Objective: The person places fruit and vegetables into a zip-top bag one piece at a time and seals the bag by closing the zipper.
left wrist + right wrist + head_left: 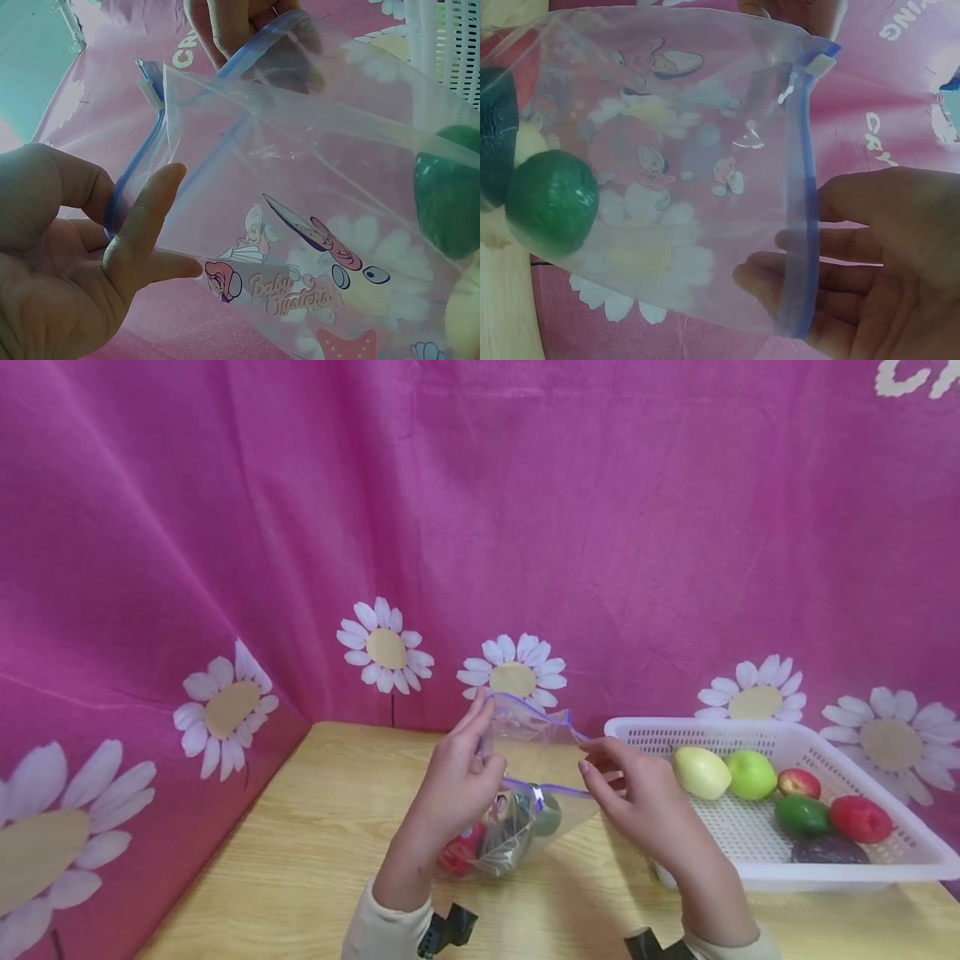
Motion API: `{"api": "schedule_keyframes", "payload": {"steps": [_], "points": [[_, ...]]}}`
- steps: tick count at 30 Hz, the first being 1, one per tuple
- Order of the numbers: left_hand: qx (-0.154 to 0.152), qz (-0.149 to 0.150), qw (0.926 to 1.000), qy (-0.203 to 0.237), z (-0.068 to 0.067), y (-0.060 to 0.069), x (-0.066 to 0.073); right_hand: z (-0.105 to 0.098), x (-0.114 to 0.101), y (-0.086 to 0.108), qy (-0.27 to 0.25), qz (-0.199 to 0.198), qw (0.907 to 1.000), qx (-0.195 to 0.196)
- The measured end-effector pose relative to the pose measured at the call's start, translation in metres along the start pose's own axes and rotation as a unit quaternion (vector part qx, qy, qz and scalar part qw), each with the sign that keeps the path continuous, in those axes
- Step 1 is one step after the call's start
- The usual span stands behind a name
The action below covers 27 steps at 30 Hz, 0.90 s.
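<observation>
A clear zip bag [577,814] with a blue-purple rim stands between the hands, its mouth spread apart. My left hand [453,785] grips the rim at the left; the left wrist view shows fingers of this hand [71,262] on both sides of the bag's edge. On the opposite side, my right hand [648,789] holds the rim, and in the right wrist view that hand [892,255] has its fingertips behind the clear film. A white slider [821,66] sits at one end of the zip. Inside the bag lie a red item [459,852], a green round item [553,202] and a dark green one [496,139].
To the right stands a white plastic basket [825,875] holding a pale yellow fruit [701,772], a light green apple [752,774], red fruits [861,819], a dark green item [802,816] and a dark wrinkled one [829,850]. A pink flowered cloth [600,527] hangs behind the wooden table [300,860].
</observation>
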State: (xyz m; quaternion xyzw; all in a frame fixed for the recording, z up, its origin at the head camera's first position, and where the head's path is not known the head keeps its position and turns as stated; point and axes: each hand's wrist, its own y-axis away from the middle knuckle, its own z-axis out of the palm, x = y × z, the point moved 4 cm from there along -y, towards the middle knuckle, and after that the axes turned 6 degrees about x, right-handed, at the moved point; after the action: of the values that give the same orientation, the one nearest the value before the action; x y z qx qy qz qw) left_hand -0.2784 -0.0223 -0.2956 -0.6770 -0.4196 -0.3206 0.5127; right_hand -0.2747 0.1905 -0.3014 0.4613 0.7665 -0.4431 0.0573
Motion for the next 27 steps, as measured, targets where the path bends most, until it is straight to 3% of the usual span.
{"api": "schedule_keyframes", "payload": {"steps": [7, 11, 15, 18, 21, 23, 27], "points": [[0.006, 0.005, 0.9999, -0.014, -0.005, 0.000, 0.000, -0.008, -0.001, -0.004, 0.015, -0.021, 0.9991, 0.034], [0.010, 0.014, 0.9996, -0.021, -0.008, -0.001, 0.000, -0.018, 0.009, -0.006, 0.026, -0.021, 0.9975, 0.063], [0.009, 0.006, 0.9997, -0.020, -0.010, -0.001, -0.001, -0.044, 0.035, -0.004, 0.062, 0.020, 0.9941, 0.087], [0.008, 0.001, 0.9998, -0.019, -0.012, -0.001, -0.002, -0.072, 0.069, 0.003, 0.089, 0.094, 0.9883, 0.080], [0.007, -0.001, 0.9998, -0.020, -0.013, 0.000, -0.002, -0.101, 0.116, 0.019, 0.131, 0.171, 0.9735, 0.075], [0.011, 0.002, 0.9997, -0.020, -0.013, 0.000, -0.002, -0.119, 0.149, 0.031, 0.157, 0.231, 0.9576, 0.072], [0.013, 0.008, 0.9997, -0.018, -0.009, 0.001, -0.003, -0.148, 0.208, 0.056, 0.215, 0.313, 0.9227, 0.066]]}}
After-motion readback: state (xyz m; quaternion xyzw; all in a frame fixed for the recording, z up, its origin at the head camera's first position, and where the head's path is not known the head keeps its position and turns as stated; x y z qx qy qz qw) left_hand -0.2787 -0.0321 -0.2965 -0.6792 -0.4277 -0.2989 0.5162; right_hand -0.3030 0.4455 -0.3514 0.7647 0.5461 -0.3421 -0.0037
